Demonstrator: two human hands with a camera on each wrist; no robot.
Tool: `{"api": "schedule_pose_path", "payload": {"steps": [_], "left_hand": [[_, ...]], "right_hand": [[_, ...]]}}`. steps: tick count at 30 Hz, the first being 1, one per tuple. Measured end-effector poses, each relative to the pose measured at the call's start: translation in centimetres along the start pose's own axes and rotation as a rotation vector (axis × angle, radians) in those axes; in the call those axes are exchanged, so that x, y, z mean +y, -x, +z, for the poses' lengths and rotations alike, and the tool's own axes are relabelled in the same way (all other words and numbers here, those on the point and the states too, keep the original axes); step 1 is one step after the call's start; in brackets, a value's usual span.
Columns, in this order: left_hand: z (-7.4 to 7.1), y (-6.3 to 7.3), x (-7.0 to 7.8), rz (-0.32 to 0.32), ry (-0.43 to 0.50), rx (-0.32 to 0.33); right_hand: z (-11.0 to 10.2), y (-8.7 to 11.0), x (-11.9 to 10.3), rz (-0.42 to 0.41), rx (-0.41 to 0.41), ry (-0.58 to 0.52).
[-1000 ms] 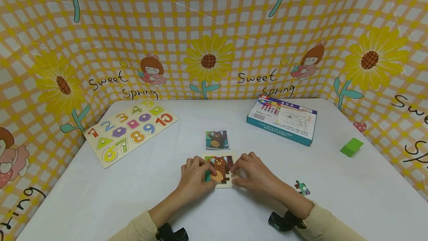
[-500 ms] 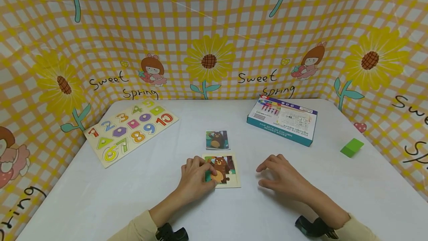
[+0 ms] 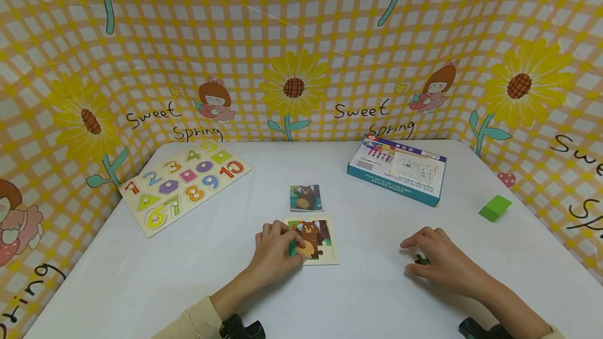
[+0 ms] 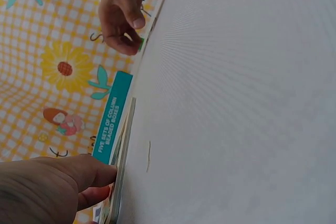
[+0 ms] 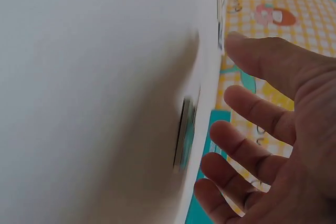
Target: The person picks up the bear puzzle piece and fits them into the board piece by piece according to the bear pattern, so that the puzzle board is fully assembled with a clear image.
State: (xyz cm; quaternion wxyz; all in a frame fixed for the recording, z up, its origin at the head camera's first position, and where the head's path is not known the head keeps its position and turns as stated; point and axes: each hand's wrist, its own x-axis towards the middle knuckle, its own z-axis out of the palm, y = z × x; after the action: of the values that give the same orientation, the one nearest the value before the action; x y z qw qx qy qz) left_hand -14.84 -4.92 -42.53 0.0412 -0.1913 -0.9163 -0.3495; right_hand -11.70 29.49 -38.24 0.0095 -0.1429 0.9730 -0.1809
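Observation:
A small wooden jigsaw puzzle (image 3: 327, 255) with a bear picture lies flat at the middle front; a pale bare patch shows at its lower right. My left hand (image 3: 278, 250) holds it at the left side, thumb and index finger on its face. That hand (image 4: 58, 184) covers part of the picture. Over to the right, my right hand (image 3: 440, 260) hovers above a loose green puzzle piece (image 3: 422, 260), partly hidden by the hand. In the right wrist view the fingers (image 5: 239, 140) are spread, apart from the piece (image 5: 185, 135) on the table.
Behind the puzzle lies a small bear picture card (image 3: 306, 198). A wooden number board (image 3: 183, 187) lies back left, a teal and white box (image 3: 398, 170) back right. A green block (image 3: 495, 208) sits far right. Patterned cloth (image 3: 301, 30) walls the table's back and sides.
My right hand has left the puzzle and moved right, over the loose piece, its fingers opening out. The left hand has stayed on the puzzle.

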Motion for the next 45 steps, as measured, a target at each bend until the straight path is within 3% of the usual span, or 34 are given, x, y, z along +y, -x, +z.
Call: {"api": "schedule_pose_path", "payload": {"steps": [16, 45], "left_hand": [[0.1, 0.0, 0.0, 0.003, 0.005, -0.005], [0.2, 0.0, -0.2, 0.01, -0.007, 0.007]], "right_hand": [[-0.4, 1.7, 3.9, 0.054, -0.051, 0.04], [-0.4, 2.1, 4.9, -0.049, 0.003, 0.042]]}}
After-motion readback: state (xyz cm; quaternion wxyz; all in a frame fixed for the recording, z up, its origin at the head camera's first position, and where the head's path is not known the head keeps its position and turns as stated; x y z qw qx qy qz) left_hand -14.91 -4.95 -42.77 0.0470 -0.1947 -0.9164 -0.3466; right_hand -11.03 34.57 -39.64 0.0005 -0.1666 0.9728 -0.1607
